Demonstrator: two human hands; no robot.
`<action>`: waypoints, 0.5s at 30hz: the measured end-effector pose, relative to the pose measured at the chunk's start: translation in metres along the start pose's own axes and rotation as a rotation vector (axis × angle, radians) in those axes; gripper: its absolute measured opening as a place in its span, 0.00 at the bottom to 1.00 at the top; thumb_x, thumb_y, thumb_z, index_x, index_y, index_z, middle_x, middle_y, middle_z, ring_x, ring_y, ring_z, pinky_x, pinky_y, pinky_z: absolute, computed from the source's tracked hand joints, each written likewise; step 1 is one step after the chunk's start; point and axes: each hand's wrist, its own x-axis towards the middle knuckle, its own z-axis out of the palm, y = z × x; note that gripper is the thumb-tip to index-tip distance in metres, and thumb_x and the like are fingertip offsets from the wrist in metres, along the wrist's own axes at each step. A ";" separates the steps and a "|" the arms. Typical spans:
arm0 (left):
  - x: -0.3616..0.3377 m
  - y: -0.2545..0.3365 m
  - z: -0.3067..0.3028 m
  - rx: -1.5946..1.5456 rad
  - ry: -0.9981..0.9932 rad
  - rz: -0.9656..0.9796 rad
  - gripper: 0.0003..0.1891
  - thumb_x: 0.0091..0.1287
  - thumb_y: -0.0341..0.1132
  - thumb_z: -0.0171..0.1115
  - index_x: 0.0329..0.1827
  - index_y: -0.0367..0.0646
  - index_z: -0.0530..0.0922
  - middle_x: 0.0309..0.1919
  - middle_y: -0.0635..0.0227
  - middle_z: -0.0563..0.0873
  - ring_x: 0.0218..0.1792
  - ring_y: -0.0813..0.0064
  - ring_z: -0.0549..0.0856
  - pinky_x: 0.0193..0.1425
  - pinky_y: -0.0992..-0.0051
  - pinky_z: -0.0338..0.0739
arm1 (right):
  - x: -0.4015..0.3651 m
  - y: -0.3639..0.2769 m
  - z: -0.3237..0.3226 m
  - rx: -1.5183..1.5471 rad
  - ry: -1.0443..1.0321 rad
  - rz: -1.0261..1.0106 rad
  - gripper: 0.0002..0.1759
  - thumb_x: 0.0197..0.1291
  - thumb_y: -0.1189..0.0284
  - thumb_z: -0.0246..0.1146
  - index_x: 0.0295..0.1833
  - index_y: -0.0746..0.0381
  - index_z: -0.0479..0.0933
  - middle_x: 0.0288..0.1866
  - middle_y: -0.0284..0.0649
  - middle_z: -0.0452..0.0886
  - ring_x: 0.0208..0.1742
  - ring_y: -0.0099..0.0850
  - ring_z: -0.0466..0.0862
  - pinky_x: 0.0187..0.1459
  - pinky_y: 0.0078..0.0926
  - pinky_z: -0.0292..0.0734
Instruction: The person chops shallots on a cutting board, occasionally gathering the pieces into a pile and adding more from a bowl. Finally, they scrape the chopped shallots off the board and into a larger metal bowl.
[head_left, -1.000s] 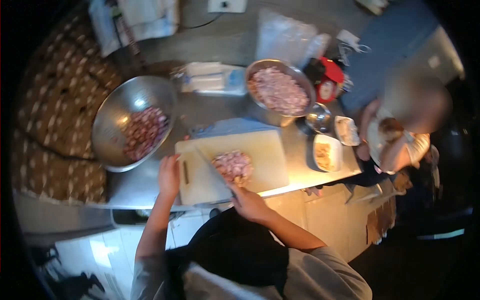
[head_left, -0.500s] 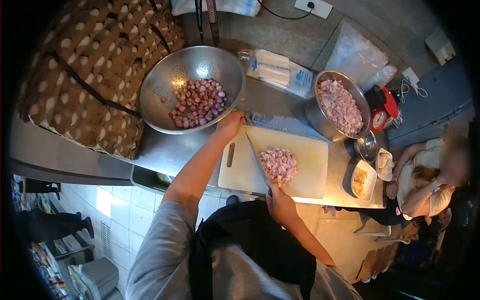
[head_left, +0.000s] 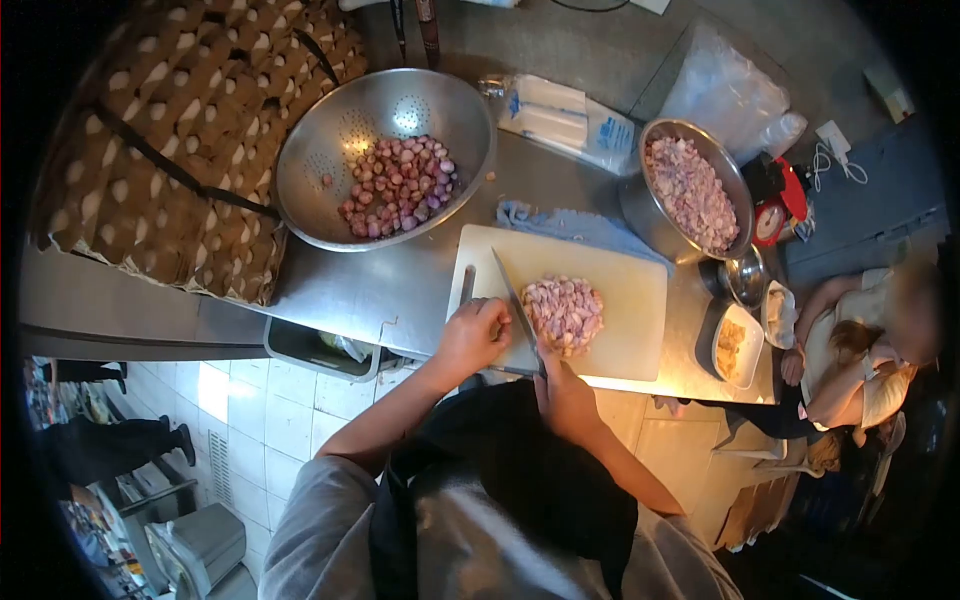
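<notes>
R hand (head_left: 565, 385) is wrapped tight round the handle of a knife (head_left: 517, 308) at the near edge of the cutting board (head_left: 630, 300). The blade runs away from it, angled up-left across the board. L hand (head_left: 472, 335) sits just left of the blade on the board's near-left part, fingers curled into a loose fist; can't tell if anything's inside. A pile of chopped shallots (head_left: 563, 312) lies just right of the blade, just beyond the R hand.

Past the board's far edge a blue cloth (head_left: 560, 222) pokes out from under it. Further out, left of the L hand, is a colander (head_left: 320, 160) w/ whole peeled shallots (head_left: 400, 185). Further out, right of the R hand, is a pot (head_left: 640, 225) full of chopped bits. A plastic pack (head_left: 565, 125) lies between the two, furthest off. A small metal bowl (head_left: 745, 275) and a white dish (head_left: 735, 345) stand well right of the R hand.

Risks, as I judge them:
- L knuckles are v. close to the blade. A slip or sideways twist would nick them.
- The board's near edge sits at the lip of the steel counter (head_left: 380, 290). A hard push could slide it if the cloth doesn't grip.
- Loose bits at the pile's near side could roll off the edge.

Writing: the pack has blue print, too small to read. The red thing (head_left: 775, 215) beyond the pot has a dial, also unreadable.
</notes>
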 end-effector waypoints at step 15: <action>-0.013 -0.006 0.013 -0.044 0.064 -0.009 0.11 0.51 0.26 0.67 0.37 0.39 0.78 0.35 0.57 0.80 0.40 0.52 0.80 0.45 0.61 0.76 | 0.031 -0.024 -0.001 -0.134 -0.045 0.002 0.31 0.62 0.72 0.56 0.70 0.60 0.56 0.39 0.57 0.81 0.39 0.55 0.82 0.41 0.51 0.75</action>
